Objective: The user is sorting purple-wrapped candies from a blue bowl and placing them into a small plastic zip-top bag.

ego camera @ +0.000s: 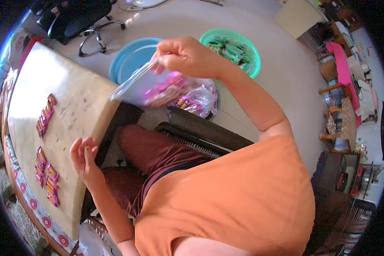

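Raised over the floor, my right hand (182,57) grips the top edge of a clear plastic bag (163,84); pink-wrapped pieces show in its lower part. My left hand (84,156) hovers by the near edge of the pale tabletop (76,115), fingers apart and holding nothing. On that table lie several small pink-and-gold wrapped packets, one row (46,116) farther up and two short rows (41,166) (52,185) lower down. Small flecks are scattered between them. Below the held bag, more such packets (190,104) sit in clear plastic in a round container, partly hidden.
A blue basin (123,62) and a green basin (258,60) with green packets stand on the floor. A dark case with a comb-like strip (208,128) lies beside my legs. An office chair (97,32) is beyond the table; wooden chairs (336,91) stand at right.
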Available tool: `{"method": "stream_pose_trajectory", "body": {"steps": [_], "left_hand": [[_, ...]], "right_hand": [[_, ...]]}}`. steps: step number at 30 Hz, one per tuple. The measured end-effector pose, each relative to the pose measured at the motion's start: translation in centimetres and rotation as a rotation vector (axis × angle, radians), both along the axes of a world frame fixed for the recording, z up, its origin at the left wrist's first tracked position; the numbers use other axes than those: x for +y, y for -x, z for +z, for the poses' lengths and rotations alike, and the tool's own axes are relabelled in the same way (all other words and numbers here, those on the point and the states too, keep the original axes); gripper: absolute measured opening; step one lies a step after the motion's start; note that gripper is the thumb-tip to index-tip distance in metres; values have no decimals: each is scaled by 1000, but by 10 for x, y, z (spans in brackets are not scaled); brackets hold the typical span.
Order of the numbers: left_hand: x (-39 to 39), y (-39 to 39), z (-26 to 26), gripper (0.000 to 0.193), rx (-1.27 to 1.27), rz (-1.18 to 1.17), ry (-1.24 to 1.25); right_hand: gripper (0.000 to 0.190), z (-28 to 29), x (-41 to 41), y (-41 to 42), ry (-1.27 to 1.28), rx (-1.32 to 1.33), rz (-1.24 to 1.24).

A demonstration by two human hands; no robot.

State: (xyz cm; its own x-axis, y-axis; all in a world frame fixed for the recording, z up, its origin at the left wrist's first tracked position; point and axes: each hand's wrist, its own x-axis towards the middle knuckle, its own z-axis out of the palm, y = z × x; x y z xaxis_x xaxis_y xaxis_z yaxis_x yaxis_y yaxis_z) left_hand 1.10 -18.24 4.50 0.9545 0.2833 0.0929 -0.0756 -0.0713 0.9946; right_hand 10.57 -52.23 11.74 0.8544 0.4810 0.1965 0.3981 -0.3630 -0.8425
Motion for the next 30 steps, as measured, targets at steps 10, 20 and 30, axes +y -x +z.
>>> {"method": "stream_pose_trajectory", "body": {"steps": [10,20,30], "left_hand": [[108,70,-92,13,169,200,-348],[91,91,-112,9,121,189,-673],[100,96,-117,12,11,230,-1160]], "right_hand": [[12,-128,-103,-5,604,-349,-291],[16,-281,-60,27,512,-77,-272],[20,-227,-59,-12,89,89,-517]]}}
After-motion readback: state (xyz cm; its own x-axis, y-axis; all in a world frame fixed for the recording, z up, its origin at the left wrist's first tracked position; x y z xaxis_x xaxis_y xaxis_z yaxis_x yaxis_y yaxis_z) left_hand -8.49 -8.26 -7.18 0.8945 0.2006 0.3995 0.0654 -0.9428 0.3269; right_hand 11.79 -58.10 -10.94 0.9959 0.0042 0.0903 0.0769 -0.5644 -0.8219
